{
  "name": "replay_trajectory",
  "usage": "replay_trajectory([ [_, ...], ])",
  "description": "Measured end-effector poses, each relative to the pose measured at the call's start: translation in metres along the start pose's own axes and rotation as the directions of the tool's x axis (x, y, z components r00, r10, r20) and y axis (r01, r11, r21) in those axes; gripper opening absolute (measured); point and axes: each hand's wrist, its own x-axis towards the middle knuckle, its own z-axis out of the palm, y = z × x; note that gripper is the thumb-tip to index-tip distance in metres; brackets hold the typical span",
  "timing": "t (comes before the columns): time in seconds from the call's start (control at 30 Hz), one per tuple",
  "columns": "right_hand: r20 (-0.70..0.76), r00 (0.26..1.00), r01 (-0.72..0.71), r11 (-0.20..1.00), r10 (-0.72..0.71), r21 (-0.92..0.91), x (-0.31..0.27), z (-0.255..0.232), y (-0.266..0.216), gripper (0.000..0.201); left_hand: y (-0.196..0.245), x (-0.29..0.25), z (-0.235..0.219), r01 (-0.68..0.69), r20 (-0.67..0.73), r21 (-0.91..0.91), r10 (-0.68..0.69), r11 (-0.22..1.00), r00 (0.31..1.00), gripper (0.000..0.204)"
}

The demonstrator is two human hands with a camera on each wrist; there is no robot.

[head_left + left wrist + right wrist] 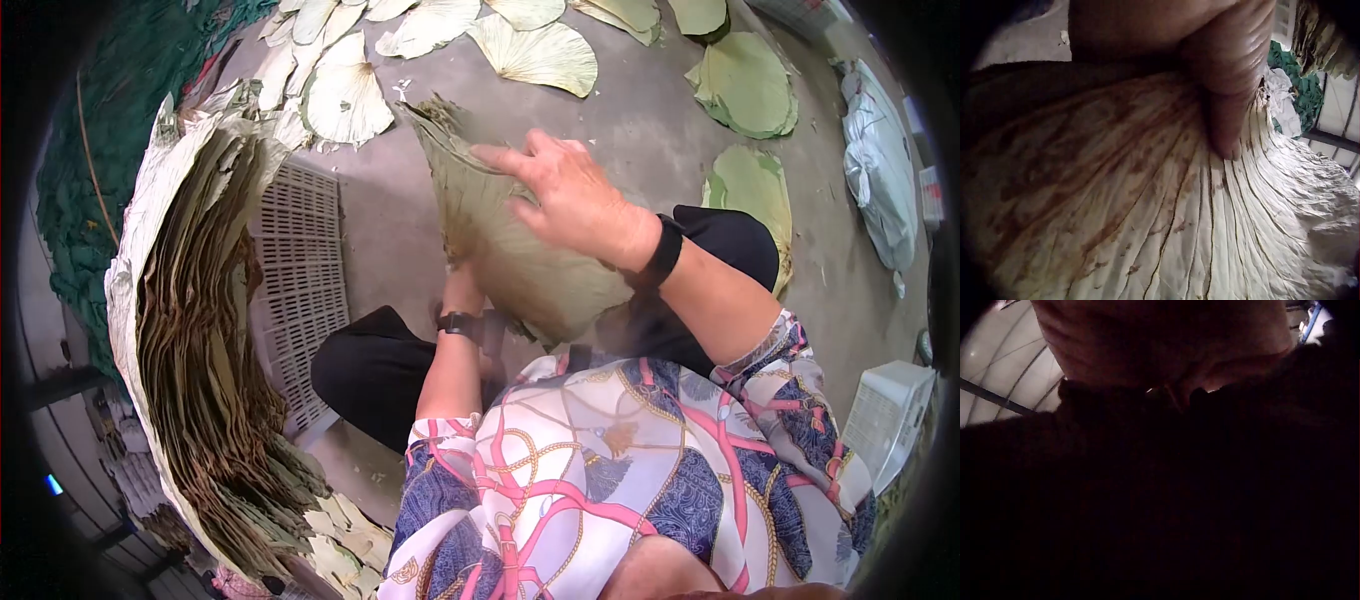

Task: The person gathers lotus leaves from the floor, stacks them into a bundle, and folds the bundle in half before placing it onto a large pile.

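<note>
A bundle of dried lotus leaves (pixel 510 245), pale green and fan-shaped, stands tilted over the person's lap. The left hand (pixel 463 290) grips it at its narrow, brown-stained end. In the left wrist view the thumb (pixel 1225 122) presses on the ribbed face of a leaf (pixel 1172 219), while the other fingers are hidden. The right hand (pixel 575 190) lies over the upper part of the bundle, index finger extended along the edge and thumb spread below. Most of the right wrist view is dark, with part of that hand (pixel 1166 344) at its top.
On the left, a tall curved stack of dried leaves (pixel 200 330) leans by a white slatted crate (pixel 300 270). Loose leaves (pixel 540 55) lie across the floor ahead, more (pixel 745 85) at the right. A white plastic bag (pixel 870 165) and a white basket (pixel 885 420) are far right.
</note>
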Motion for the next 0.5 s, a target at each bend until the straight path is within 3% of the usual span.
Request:
replay_trajectory([
  [0.03,0.04,0.997,-0.061,0.998,0.06,0.016,0.001,-0.003,-0.001,0.053,0.023,-0.013,0.021,0.004,0.002,0.002,-0.004,1.0,1.0,0.044],
  [0.07,0.08,0.99,-0.121,0.992,0.118,0.031,0.0,-0.005,-0.002,0.053,0.057,-0.032,0.054,0.075,-0.086,-0.136,-0.087,0.988,0.993,0.045],
  [0.1,0.08,0.989,-0.126,0.992,0.123,0.032,-0.001,-0.005,0.0,0.053,0.076,-0.043,0.072,0.131,-0.16,-0.276,-0.18,0.952,0.971,0.045],
  [0.13,0.038,0.995,-0.094,0.995,0.095,-0.015,-0.002,-0.003,0.002,0.053,0.075,-0.042,0.071,0.134,-0.158,-0.274,-0.182,0.952,0.971,0.045],
  [0.2,-0.003,0.998,-0.064,0.996,0.064,-0.064,-0.004,0.002,0.009,0.052,0.073,-0.039,0.068,0.098,-0.131,-0.268,-0.138,0.958,0.982,0.045],
  [0.27,-0.224,0.964,0.092,0.969,-0.144,-0.228,-0.003,0.007,0.017,0.037,0.075,-0.041,0.072,0.074,-0.145,-0.19,-0.103,0.979,0.984,0.047],
  [0.33,-0.202,0.96,0.154,0.968,-0.193,-0.198,-0.002,0.002,0.021,0.032,0.081,-0.045,0.079,0.049,-0.157,-0.109,-0.066,0.993,0.985,0.051],
  [0.4,-0.181,0.953,0.215,0.962,-0.244,-0.167,-0.001,-0.01,0.022,0.027,0.09,-0.05,0.086,-0.068,-0.158,-0.099,0.052,0.993,0.986,0.047],
  [0.43,0.041,0.992,0.117,0.989,-0.122,0.093,-0.001,-0.018,0.022,0.026,0.098,-0.053,0.091,-0.069,-0.158,-0.099,0.053,0.993,0.986,0.047],
  [0.47,0.283,0.958,-0.044,0.948,-0.05,0.316,-0.001,-0.026,0.021,0.026,0.109,-0.057,0.096,-0.077,-0.154,-0.148,0.054,0.986,0.987,0.044],
  [0.5,0.383,0.924,-0.126,0.931,-0.016,0.344,0.002,-0.037,0.021,0.028,0.117,-0.059,0.098,-0.086,-0.151,-0.197,0.056,0.977,0.987,0.043],
])
